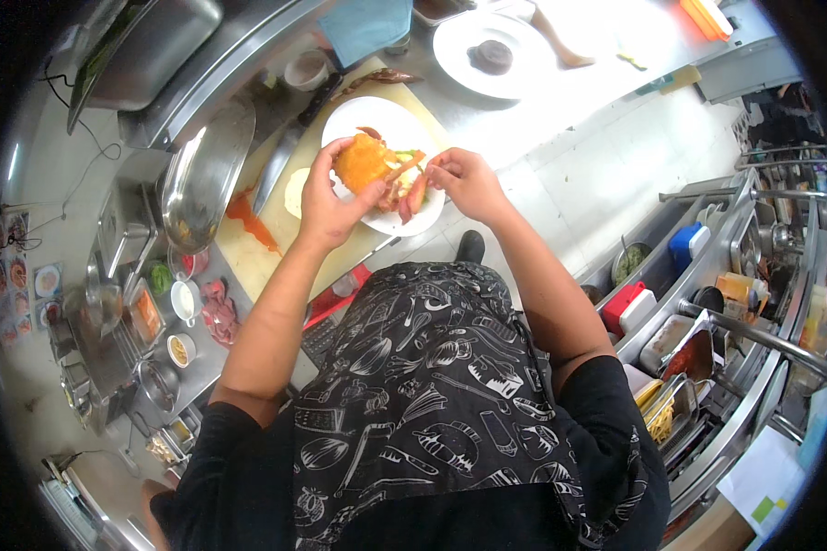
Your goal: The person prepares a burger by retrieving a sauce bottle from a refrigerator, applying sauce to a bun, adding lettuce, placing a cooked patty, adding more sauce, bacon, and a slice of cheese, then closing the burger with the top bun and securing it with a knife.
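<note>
A filled bun sandwich (366, 164) with an orange-brown top rests tilted on a white round plate (413, 224), its filling of bacon-like strips (413, 196) and some green pieces facing right. My left hand (335, 196) grips the sandwich, fingers over its far left side and thumb at the filling. At the filling's right edge, my right hand (465, 182) has its fingertips pinched together; whether they hold a strip cannot be made out. Under the plate lies a pale yellow cutting board (248, 244). A chef's knife (282, 155) lies on the board left of the plate.
Orange sauce (255, 222) is smeared on the board. A second white plate (455, 52) bears a dark round item. Left are an oval metal tray (207, 179), a white cup (186, 301) and raw-looking red meat slices (218, 313). Steel racks with food containers (689, 344) stand at right.
</note>
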A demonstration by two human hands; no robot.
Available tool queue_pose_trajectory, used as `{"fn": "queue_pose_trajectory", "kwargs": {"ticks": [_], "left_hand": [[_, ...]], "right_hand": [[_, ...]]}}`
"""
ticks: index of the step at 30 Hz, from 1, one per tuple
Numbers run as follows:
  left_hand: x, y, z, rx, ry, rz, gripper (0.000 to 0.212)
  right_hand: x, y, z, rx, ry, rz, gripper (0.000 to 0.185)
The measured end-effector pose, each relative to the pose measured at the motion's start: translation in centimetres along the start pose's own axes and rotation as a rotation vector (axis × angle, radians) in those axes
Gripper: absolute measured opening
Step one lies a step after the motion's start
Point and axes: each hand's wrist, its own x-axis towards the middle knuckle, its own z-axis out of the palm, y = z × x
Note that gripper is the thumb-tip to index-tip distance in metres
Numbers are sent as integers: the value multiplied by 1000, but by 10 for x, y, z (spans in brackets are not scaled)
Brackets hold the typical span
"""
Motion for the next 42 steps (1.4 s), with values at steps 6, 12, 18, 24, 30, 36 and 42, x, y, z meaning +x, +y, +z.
{"fn": "queue_pose_trajectory", "kwargs": {"ticks": [6, 12, 18, 24, 30, 36, 42], "left_hand": [[-10, 4, 8, 67, 61, 101, 83], [-24, -15, 26, -58, 142, 155, 85], [-17, -1, 21, 76, 145, 349, 85], [-10, 0, 25, 190, 35, 410, 85], [-8, -1, 32, 229, -23, 345, 85], [-5, -4, 25, 248, -79, 323, 90], [-6, -3, 22, 226, -59, 307, 89]], "right_hand": [[39, -7, 11, -3, -36, -23, 18], [42, -26, 31, -279, 67, -117, 19], [61, -7, 29, -159, 71, -103, 21], [63, -17, 21, -129, -19, 45, 21], [39, -17, 0, 94, -20, 161, 25], [5, -1, 3, 75, -57, 55, 26], [-2, -6, 17, 186, 30, -6, 22]]}}
